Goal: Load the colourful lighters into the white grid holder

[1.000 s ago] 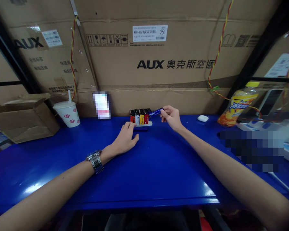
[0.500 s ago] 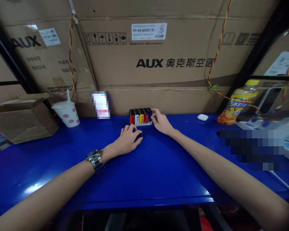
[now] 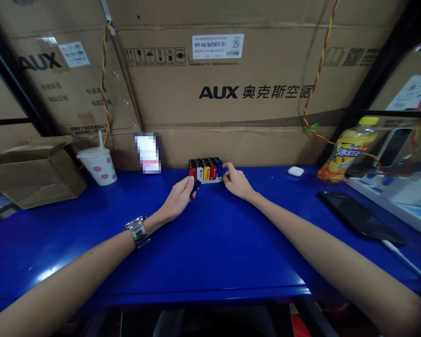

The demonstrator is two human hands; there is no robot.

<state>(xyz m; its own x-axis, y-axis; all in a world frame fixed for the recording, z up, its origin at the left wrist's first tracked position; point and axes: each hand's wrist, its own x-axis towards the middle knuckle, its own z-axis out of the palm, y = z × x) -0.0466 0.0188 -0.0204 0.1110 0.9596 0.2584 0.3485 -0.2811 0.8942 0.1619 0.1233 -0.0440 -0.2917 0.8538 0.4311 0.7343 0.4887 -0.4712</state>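
A block of several lighters (image 3: 206,172), red, white, yellow and dark blue, stands upright in a low white tray near the back of the blue table. In front of its left corner, my left hand (image 3: 177,199) is closed around a dark blue lighter (image 3: 195,186), thumb on top. The lighter is partly hidden by the fingers. Close beside the right end of the block is my right hand (image 3: 237,182), its fingers bent and apart with nothing visible in them. Whether a fingertip touches the end lighter is hard to tell.
Large cardboard boxes (image 3: 266,61) wall off the back. On the left are an open carton (image 3: 38,182) and a paper cup with a straw (image 3: 97,166); a phone (image 3: 148,153) leans behind. To the right lie a white earbud case (image 3: 295,171), a drink bottle (image 3: 347,152) and a cabled black phone (image 3: 361,217).
My left hand has picked the dark blue lighter up from the table and turned, drawing slightly left. My right hand has shifted a little away from the block of lighters.
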